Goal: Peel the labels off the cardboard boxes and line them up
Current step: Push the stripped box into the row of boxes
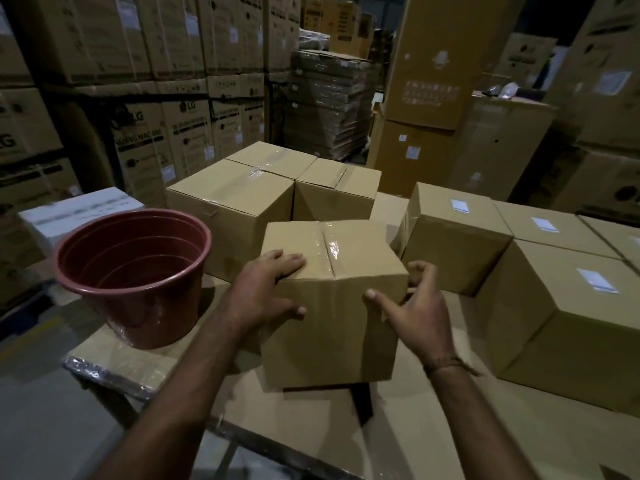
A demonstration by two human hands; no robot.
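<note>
I am in a dim warehouse, walled in by tall stacks of printed cartons, with a shrink-wrapped pile of flat cardboard (329,102) straight ahead. My tabletop (311,438) is covered in flattened cardboard sheets, its near-left edge wrapped in plastic film.

At the far left a white box (79,213) sits behind a single reddish-brown plastic bucket (138,271), upright and open-mouthed. Next come two plain brown boxes (235,202) side by side at the back, both taped along the top, neither showing a label.

In the middle is the box I hold (332,306), near the front of the tabletop, one corner edge turned toward me. Its tape seam (329,251) runs away from me across the top. No label shows on the faces I can see. My left hand (266,289) lies flat over the top-left edge, fingers spread on the lid, thumb pressed on the front face. My right hand (419,306) wraps the right corner, thumb on the front, fingers curled round the far side. Both grips press on the box.

To the right I count three labelled boxes (453,237) clearly, each with a white label (460,206) on top; a fourth at the frame edge is cut off.
</note>
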